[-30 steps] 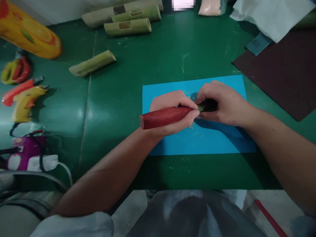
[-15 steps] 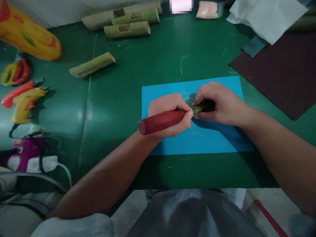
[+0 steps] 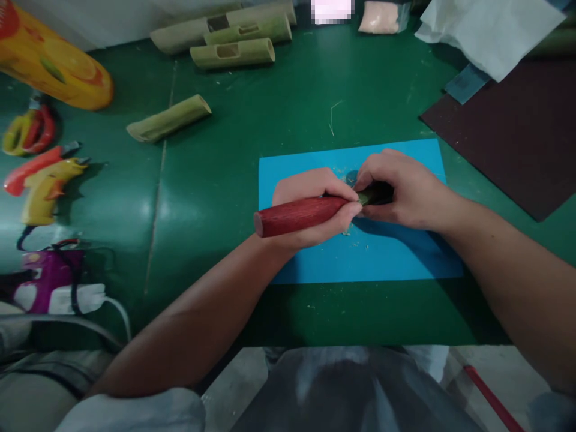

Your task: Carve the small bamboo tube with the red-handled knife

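My left hand is closed round the red wooden handle of a tool whose working end is hidden between my hands. Wrapped over a small dark green bamboo piece, my right hand pins it against the tool's tip. Both hands rest over a blue paper sheet scattered with small shavings, on the green table.
Several cut bamboo tubes lie at the back, one bamboo piece nearer. At the left are scissors, a yellow glue gun, a purple device and an orange-yellow object. A dark brown sheet and white paper lie right.
The left hand with the red-handled tool dipped slightly toward me and came back up; the right hand keeps its hold on the bamboo piece.
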The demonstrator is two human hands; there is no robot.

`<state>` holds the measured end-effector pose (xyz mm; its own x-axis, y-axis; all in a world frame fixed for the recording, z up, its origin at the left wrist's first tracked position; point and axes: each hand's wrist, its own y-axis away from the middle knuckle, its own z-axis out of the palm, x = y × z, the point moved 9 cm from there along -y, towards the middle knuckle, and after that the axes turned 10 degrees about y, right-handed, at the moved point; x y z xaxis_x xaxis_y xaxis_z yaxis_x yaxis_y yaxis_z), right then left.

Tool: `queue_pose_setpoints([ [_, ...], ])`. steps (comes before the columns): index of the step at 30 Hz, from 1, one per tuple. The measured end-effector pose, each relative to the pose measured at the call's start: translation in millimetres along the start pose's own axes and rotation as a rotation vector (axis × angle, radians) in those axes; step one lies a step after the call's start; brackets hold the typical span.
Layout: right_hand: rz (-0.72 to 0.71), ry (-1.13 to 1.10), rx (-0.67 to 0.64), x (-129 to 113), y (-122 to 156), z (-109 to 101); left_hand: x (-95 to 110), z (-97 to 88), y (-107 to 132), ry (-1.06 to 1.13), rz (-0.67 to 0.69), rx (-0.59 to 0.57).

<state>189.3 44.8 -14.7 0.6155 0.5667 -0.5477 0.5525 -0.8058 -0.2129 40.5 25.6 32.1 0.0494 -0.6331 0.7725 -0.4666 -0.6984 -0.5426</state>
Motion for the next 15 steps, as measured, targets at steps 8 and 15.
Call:
queue_pose_setpoints([
  [8, 0.001, -0.020, 0.001, 0.7, 1.0, -1.5, 0.6, 9.0, -4.4, -0.002, -0.003, -0.028],
  [15, 0.023, -0.019, -0.017, 1.8, 0.7, -0.1, -1.3, 4.4, 2.4, -0.049, -0.028, -0.014],
])
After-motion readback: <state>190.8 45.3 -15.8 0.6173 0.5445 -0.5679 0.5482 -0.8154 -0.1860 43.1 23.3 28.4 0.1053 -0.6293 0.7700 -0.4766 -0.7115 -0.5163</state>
